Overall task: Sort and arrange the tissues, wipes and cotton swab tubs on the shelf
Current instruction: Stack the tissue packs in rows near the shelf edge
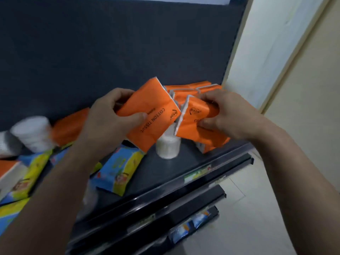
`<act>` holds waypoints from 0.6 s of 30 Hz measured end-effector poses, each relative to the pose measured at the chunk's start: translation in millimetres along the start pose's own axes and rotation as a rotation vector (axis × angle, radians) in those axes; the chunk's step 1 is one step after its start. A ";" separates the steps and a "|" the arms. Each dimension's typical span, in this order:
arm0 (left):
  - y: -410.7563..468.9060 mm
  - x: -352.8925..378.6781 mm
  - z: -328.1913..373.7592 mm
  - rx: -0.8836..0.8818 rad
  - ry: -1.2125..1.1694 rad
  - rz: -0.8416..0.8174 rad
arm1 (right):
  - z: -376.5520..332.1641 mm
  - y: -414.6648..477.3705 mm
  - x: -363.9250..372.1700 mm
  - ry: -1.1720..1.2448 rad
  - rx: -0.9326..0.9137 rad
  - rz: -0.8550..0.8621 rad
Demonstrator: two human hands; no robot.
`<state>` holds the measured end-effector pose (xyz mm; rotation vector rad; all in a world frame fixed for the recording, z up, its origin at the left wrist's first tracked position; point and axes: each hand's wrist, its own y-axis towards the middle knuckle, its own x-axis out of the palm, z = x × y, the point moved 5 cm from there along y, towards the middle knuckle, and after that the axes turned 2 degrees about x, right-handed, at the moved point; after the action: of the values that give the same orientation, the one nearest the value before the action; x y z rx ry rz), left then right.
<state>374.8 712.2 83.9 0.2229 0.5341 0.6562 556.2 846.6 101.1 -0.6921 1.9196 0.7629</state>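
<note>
Gripping 2 orange "COTTON TISSUE" packs (152, 115), hands (110, 115) tilt them.

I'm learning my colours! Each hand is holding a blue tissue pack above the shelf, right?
Not blue. The head view shows the left hand holding an orange tissue pack and the right hand holding a second orange pack, both above the shelf.
</note>
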 end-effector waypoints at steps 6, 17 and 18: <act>-16.9 92.0 39.6 -0.004 0.006 -0.071 | 91.1 -36.5 -38.4 0.037 0.061 -0.055; -10.1 171.3 55.6 0.008 0.176 -0.161 | 182.1 -44.4 -49.3 -0.078 0.133 -0.097; -7.7 179.3 58.0 0.031 0.178 -0.189 | 186.4 -43.6 -48.5 -0.076 0.142 -0.101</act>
<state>529.1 817.7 58.3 0.1416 0.7270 0.4864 710.2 964.7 64.4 -0.6573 1.8355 0.5762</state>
